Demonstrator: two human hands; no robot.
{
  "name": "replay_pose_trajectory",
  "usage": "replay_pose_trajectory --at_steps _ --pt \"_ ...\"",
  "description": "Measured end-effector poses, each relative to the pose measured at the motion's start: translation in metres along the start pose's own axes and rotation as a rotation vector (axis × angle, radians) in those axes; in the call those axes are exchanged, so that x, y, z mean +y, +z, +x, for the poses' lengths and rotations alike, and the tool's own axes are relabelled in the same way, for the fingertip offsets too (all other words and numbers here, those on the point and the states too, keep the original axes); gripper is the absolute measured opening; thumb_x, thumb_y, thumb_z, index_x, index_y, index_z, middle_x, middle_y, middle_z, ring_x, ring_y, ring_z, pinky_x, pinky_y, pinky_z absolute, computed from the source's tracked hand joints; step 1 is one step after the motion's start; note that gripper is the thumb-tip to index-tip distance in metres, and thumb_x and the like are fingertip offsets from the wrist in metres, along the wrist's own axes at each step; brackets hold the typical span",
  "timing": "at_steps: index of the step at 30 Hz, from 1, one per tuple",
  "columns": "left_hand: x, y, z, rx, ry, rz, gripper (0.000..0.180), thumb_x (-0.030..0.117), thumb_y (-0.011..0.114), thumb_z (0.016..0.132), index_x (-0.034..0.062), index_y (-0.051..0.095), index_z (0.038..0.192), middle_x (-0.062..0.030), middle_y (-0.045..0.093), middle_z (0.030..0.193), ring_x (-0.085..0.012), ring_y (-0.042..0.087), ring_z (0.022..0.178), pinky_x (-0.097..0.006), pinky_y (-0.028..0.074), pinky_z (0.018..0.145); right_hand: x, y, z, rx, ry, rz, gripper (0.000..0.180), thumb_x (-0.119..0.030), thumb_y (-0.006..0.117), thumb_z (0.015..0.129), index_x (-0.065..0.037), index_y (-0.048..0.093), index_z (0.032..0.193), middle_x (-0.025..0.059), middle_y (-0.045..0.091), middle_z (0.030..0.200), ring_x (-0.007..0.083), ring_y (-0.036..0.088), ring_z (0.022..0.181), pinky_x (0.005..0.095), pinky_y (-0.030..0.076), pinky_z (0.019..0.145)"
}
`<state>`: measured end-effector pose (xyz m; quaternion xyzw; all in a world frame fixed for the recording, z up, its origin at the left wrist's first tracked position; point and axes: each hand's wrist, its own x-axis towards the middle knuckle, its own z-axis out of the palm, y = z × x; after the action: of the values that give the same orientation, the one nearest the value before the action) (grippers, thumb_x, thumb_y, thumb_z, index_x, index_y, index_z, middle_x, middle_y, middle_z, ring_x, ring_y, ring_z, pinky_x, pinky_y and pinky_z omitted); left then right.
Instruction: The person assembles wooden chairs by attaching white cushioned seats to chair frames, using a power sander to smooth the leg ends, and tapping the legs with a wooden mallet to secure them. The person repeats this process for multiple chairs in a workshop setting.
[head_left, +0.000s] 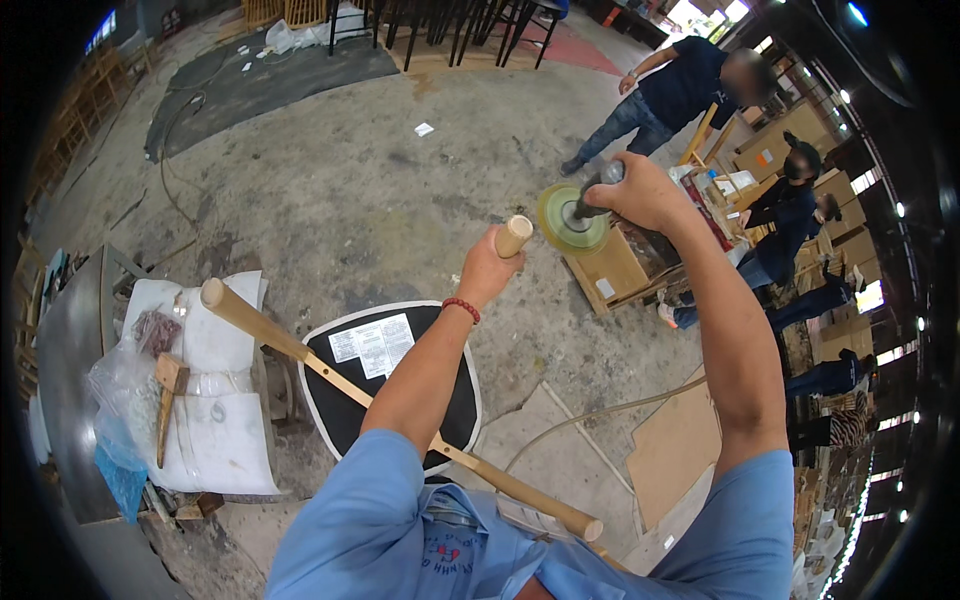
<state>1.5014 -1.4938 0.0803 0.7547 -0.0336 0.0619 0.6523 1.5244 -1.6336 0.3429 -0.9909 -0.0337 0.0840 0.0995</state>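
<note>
My left hand (487, 270) is closed around a pale round wooden leg (515, 232), with its cut end showing above my fingers. My right hand (648, 192) grips a disc sander (572, 218), whose yellow-green round pad faces the leg with a small gap visible between them. Below my left forearm lies an upturned chair seat (325, 400) with a black underside, a white edge and paper labels (385, 345). Another wooden leg (262, 322) sticks out at its left, and a further one (530, 498) reaches toward my shirt.
On a white padded bench (235, 440) at left lie a wooden mallet (172, 376) and a plastic bag (120, 385). A hose (590, 412) crosses the floor near flat cardboard (675, 455). Several people stand at right, one (690, 85) beside a wooden frame. Black-legged stools (460, 30) stand far off.
</note>
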Motion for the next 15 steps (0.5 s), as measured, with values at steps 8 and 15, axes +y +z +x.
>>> replay_pose_trajectory --at_steps 8,15 --pt "-0.013 -0.015 0.005 0.082 0.128 -0.039 0.039 0.019 0.075 0.078 0.0046 0.057 0.109 -0.013 0.068 0.093 -0.0275 0.067 0.086 -0.039 0.052 0.075 -0.04 0.012 -0.003 -0.098 -0.093 0.111 0.075 -0.033 0.078 0.071 0.013 0.053 0.125 0.0169 0.068 0.087 0.0212 0.067 0.071 0.0316 0.054 0.069" --pt "0.003 -0.006 -0.003 -0.033 -0.014 -0.053 0.036 0.019 0.073 0.079 0.0049 0.058 0.108 -0.0193 0.067 0.099 -0.0366 0.065 0.094 -0.041 0.051 0.08 -0.001 -0.004 -0.003 0.012 0.01 0.224 0.06 -0.025 0.077 0.074 0.013 0.054 0.116 0.0143 0.067 0.082 0.0175 0.065 0.063 0.0303 0.054 0.057"
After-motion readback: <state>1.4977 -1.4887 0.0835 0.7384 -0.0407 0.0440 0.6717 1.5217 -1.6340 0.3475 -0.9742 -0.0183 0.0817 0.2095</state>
